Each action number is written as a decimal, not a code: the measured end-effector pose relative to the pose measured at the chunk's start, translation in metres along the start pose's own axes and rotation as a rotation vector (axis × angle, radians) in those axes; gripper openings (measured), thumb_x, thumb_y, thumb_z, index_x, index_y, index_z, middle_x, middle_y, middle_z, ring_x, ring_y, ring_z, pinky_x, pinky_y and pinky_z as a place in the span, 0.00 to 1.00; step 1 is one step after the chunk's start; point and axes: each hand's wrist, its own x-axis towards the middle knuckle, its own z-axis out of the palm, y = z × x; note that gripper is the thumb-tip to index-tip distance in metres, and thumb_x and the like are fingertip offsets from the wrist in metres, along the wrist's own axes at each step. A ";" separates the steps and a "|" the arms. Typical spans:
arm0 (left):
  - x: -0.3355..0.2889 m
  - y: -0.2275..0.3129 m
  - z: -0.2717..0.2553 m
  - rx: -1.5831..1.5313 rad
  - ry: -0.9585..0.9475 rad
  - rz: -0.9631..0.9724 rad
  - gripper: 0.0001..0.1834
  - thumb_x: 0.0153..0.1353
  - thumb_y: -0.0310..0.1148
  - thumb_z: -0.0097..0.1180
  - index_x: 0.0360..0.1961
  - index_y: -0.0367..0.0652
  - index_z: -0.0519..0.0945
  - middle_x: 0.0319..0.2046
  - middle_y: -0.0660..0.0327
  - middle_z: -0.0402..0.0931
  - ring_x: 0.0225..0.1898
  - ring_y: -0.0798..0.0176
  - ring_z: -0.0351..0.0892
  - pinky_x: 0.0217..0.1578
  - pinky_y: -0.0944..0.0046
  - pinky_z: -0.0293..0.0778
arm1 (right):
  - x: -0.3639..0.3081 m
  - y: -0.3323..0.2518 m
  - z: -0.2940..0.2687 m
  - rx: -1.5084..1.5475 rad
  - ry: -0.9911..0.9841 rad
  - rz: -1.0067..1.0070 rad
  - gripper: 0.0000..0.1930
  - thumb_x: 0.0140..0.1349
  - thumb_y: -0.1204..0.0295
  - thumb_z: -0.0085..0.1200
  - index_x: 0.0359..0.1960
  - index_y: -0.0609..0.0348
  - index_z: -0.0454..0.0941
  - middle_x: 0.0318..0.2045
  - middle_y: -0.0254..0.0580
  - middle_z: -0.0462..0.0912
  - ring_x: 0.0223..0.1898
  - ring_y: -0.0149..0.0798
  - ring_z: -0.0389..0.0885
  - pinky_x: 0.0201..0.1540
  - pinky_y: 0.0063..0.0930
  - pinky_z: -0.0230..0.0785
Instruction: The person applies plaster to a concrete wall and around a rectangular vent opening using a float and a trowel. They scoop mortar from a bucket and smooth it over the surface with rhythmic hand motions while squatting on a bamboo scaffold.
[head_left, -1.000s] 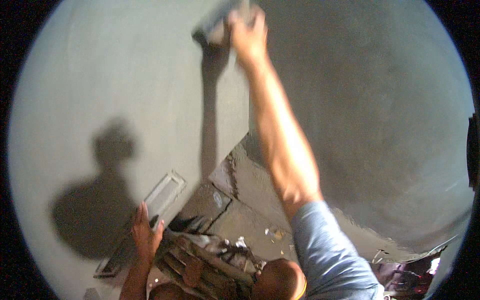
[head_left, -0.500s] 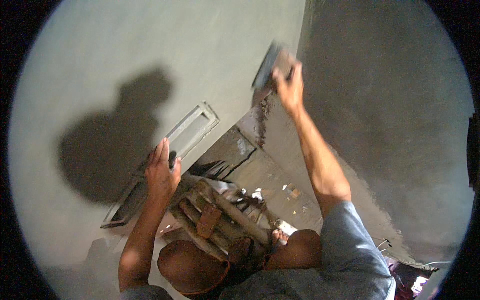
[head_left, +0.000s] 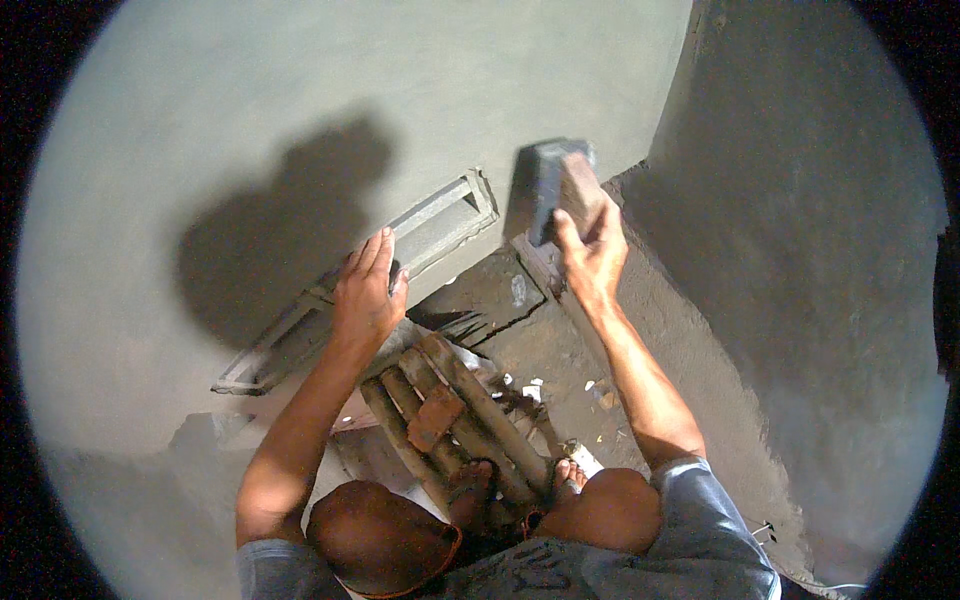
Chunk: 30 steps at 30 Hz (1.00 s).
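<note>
Float: a grey rectangular plastering float (head_left: 556, 185) is being held against the wet grey wall (head_left: 300, 90), just left of the inside corner where the darker wall (head_left: 800, 250) is meeting it.
Right hand: the right hand (head_left: 592, 250) is gripping the float from below, fingers curled tight around its lower end.
Left hand: the left hand (head_left: 366, 295) is resting flat on the wall, fingers together and stretched out, touching the lower edge of the vent slot (head_left: 400, 245).
Vent slot: a long recessed rectangular opening is sitting in the plaster; what lies inside it is too dim to tell.
Poles: a bundle of brown wooden poles (head_left: 450, 415) is lying under the person, a bare foot (head_left: 470, 490) resting on them.
Floor: bits of pale debris (head_left: 560, 395) are lying on the rough ground (head_left: 560, 350) below the corner.
Shadow: the person's shadow (head_left: 280, 220) is falling on the wall, left of the slot.
</note>
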 end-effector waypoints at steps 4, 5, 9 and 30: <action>0.001 0.003 -0.001 0.006 0.050 0.031 0.34 0.60 0.30 0.64 0.68 0.32 0.71 0.65 0.45 0.73 0.64 0.42 0.72 0.67 0.50 0.68 | 0.014 -0.043 0.048 -0.177 -0.072 -0.604 0.31 0.52 0.67 0.71 0.60 0.55 0.77 0.51 0.50 0.83 0.52 0.55 0.80 0.56 0.47 0.72; 0.000 0.001 -0.002 0.012 0.043 0.027 0.34 0.60 0.30 0.64 0.68 0.32 0.71 0.64 0.45 0.73 0.64 0.42 0.72 0.67 0.50 0.68 | 0.014 -0.054 0.058 -0.243 -0.140 -0.710 0.32 0.49 0.67 0.73 0.60 0.52 0.78 0.50 0.47 0.82 0.50 0.53 0.79 0.53 0.48 0.71; -0.001 0.003 -0.002 -0.014 0.041 0.008 0.34 0.59 0.30 0.65 0.67 0.32 0.71 0.64 0.45 0.73 0.63 0.43 0.73 0.67 0.50 0.67 | 0.036 -0.056 0.070 -0.413 -0.170 -0.860 0.34 0.46 0.63 0.74 0.59 0.48 0.79 0.47 0.44 0.81 0.45 0.51 0.77 0.46 0.48 0.69; -0.222 0.003 -0.052 -0.450 -0.355 -0.184 0.29 0.66 0.31 0.60 0.68 0.41 0.73 0.65 0.44 0.73 0.60 0.37 0.79 0.64 0.43 0.72 | 0.096 -0.098 0.059 -0.484 0.113 -0.829 0.13 0.56 0.71 0.68 0.39 0.60 0.78 0.38 0.47 0.80 0.39 0.52 0.78 0.44 0.45 0.72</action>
